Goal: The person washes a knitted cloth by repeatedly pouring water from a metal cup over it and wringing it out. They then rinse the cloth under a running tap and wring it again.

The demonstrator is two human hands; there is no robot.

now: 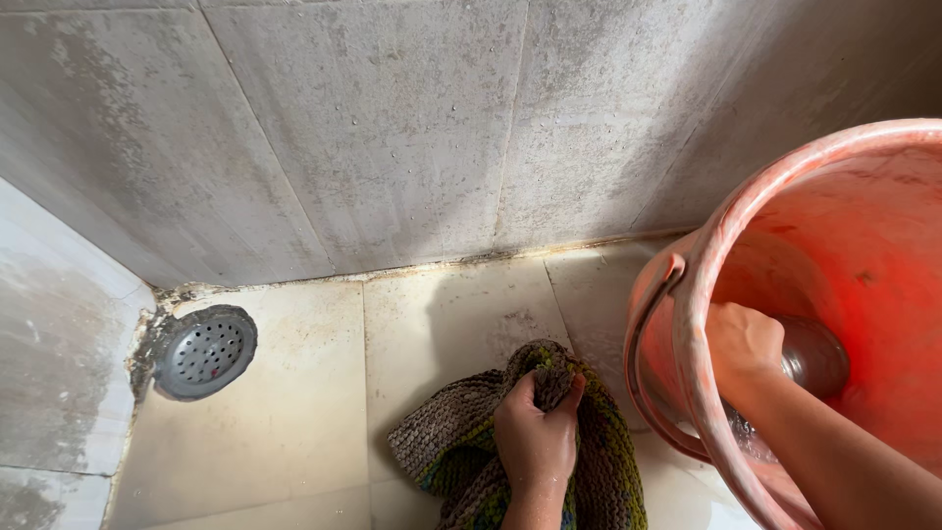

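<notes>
My left hand (535,432) grips a bunched fold of a knitted cloth (461,432), brown with green, yellow and blue patches, lying on the cream floor tiles. My right hand (744,345) reaches inside a large orange-pink plastic bucket (687,324) at the right and is closed around a dark round vessel (816,355), like a mug or dipper, low in the bucket. The bucket's handle hangs down its near side. Water glints at the bucket's bottom.
A round metal floor drain (204,350) with several holes sits in the left corner. Stained grey wall tiles (392,137) rise behind the floor. A white tiled wall (49,344) closes the left side. Grime lines the floor joint.
</notes>
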